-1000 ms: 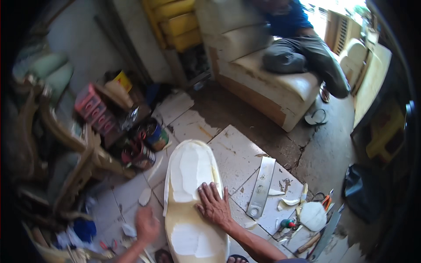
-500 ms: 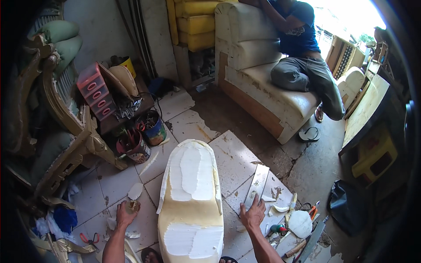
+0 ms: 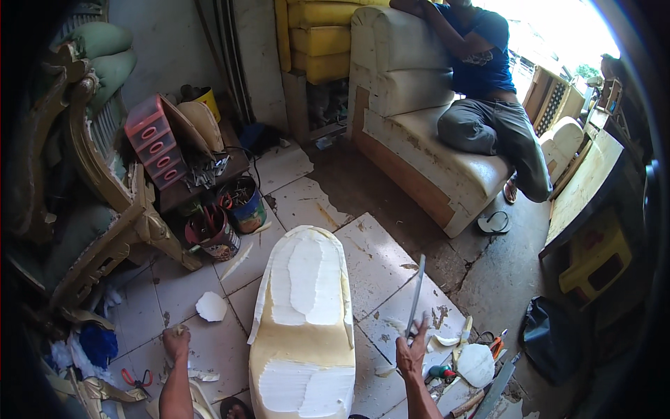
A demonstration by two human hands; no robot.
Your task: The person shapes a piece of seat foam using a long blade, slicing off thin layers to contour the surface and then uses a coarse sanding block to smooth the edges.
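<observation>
A long cream foam seat piece (image 3: pixel 307 342) with white shaved patches lies lengthwise below me. To its left my left hand (image 3: pixel 176 342) is closed around something small that I cannot make out, beside a white foam scrap (image 3: pixel 211 306). To its right my right hand (image 3: pixel 413 353) grips a long flat metal strip (image 3: pixel 417 286), now raised on its edge above the tiles. Near that hand lie a pale round disc (image 3: pixel 476 364), a small green bottle (image 3: pixel 440 371), orange-handled tools (image 3: pixel 497 344) and scraps.
A person (image 3: pixel 481 84) sits on a bare cream sofa (image 3: pixel 412 181) beyond the tiles (image 3: pixel 370 244). A gilt chair frame (image 3: pixel 118 195), pink drawer unit (image 3: pixel 155 150) and tool buckets (image 3: pixel 241 209) stand left. A board (image 3: pixel 579 188), yellow stool (image 3: pixel 590 255) and dark bag (image 3: pixel 548 335) are right.
My right hand has left the foam seat, gripped the metal strip from the floor and lifted it. My left hand has moved left, away from the foam scrap.
</observation>
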